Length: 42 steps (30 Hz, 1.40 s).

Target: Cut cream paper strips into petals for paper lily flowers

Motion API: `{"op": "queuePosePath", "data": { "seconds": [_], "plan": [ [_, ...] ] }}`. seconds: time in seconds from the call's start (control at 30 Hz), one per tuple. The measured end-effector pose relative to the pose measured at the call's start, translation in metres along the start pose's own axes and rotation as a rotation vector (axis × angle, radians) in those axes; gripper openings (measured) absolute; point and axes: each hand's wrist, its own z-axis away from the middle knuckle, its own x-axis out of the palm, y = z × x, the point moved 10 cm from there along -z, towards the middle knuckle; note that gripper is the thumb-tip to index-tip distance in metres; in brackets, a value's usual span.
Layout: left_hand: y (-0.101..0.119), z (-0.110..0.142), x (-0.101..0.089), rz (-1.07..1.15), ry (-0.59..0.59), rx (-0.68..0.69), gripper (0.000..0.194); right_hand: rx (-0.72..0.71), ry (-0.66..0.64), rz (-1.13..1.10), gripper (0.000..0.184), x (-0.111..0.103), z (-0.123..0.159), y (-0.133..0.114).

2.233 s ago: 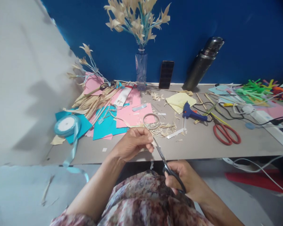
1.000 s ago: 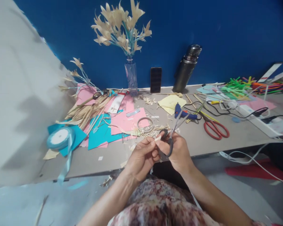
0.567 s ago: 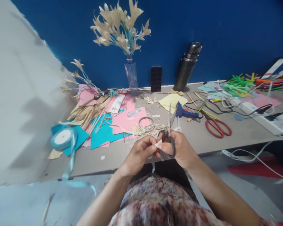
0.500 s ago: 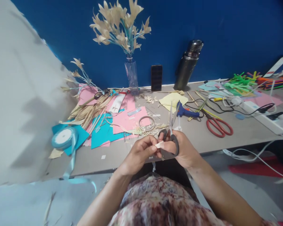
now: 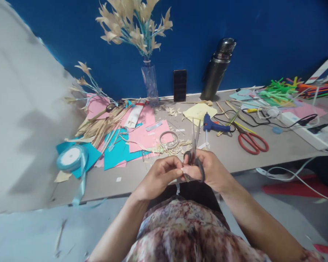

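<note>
My left hand (image 5: 160, 174) is closed, thumb and fingers pinching a small pale piece (image 5: 182, 170) that looks like corn husk. Most of that piece is hidden by the fingertips. In my right hand (image 5: 211, 169) is a pair of dark-handled scissors (image 5: 193, 143), its slightly parted blades pointing away from me. My right thumb rests against the pale piece, so both hands meet at the table's front edge. Just beyond them lie husk scraps (image 5: 184, 147) and a roll of tape (image 5: 168, 139).
A blue glue gun (image 5: 215, 126) and red-handled scissors (image 5: 253, 142) lie to the right, near a white power strip (image 5: 303, 131). Leftward are pink and blue sheets (image 5: 120, 158) and a ribbon spool (image 5: 71, 158). Behind stand a flower-filled bottle (image 5: 150, 82), phone (image 5: 179, 86) and flask (image 5: 217, 72).
My hands have drawn closer together, and less of the pale piece shows between the fingers. The scissors have tipped slightly left. The whole view has shifted a little.
</note>
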Motion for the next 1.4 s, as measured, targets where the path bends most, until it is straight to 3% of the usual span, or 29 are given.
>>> {"op": "queuePosePath", "data": {
  "seconds": [0.17,0.37,0.53,0.73,0.8,0.93,0.97,1.17,1.3,1.4],
  "plan": [
    [0.002,0.004,0.007,0.042,-0.079,0.015,0.018,0.075,-0.086,-0.207,0.023,0.009,-0.003,0.010],
    [0.003,0.003,0.006,0.105,-0.074,0.023,0.022,-0.089,0.154,-0.210,0.021,-0.029,-0.003,-0.004],
    [0.000,0.000,0.003,0.055,-0.012,0.007,0.021,-0.040,0.015,-0.078,0.022,-0.008,0.004,0.003],
    [-0.006,-0.001,0.002,0.107,0.010,-0.032,0.025,0.037,-0.072,-0.215,0.021,-0.003,-0.003,0.009],
    [-0.004,-0.003,-0.008,0.199,0.088,-0.023,0.027,-0.029,0.033,-0.190,0.021,-0.024,-0.005,0.001],
    [0.005,-0.008,-0.037,0.358,0.286,0.017,0.028,-0.255,0.578,0.225,0.025,-0.100,0.017,-0.020],
    [0.009,-0.011,-0.044,0.371,0.322,0.033,0.027,-0.264,0.647,0.318,0.028,-0.112,0.022,-0.019],
    [0.042,-0.033,-0.069,0.326,0.375,0.136,0.027,-0.323,0.708,0.730,0.035,-0.145,0.027,-0.003],
    [0.069,-0.056,-0.088,0.140,0.436,0.161,0.027,-0.303,0.764,0.742,0.036,-0.151,0.027,0.007],
    [0.094,-0.089,-0.109,-0.148,0.516,0.180,0.018,-0.278,0.780,0.714,0.036,-0.151,0.025,0.011]
  ]
}}
